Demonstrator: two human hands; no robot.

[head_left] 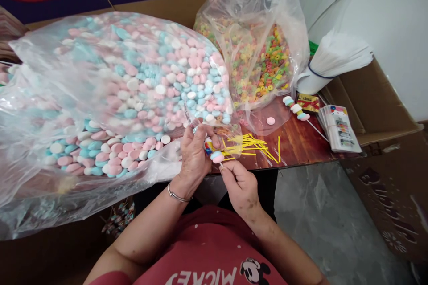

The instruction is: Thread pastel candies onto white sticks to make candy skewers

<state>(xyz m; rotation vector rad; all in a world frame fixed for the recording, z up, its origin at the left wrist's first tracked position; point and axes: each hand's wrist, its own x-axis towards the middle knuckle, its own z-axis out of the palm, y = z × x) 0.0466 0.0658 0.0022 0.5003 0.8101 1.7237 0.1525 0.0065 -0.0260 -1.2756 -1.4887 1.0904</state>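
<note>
My left hand (195, 151) is closed round a clear printed plastic wrapper (208, 146), near the table's front edge. A candy skewer (217, 157) pokes out of the wrapper's lower end, with a blue and a pink candy showing. The rest of it is hidden by my left fingers and the wrapper. My right hand (241, 185) pinches the white stick just below the pink candy. Yellow twist ties (250, 146) lie scattered just beyond my right hand. Further right, another candy skewer (296, 109) without a wrapper lies on the table, and a loose pink candy (270, 121) is nearby.
A big clear bag of pastel candies (140, 84) covers the left side, its mouth open towards me. Behind is a bag of coloured ring candies (257, 62). At right are a stack of printed cards (340, 129), a white jug (312, 82) of white sticks and a cardboard box (377, 98).
</note>
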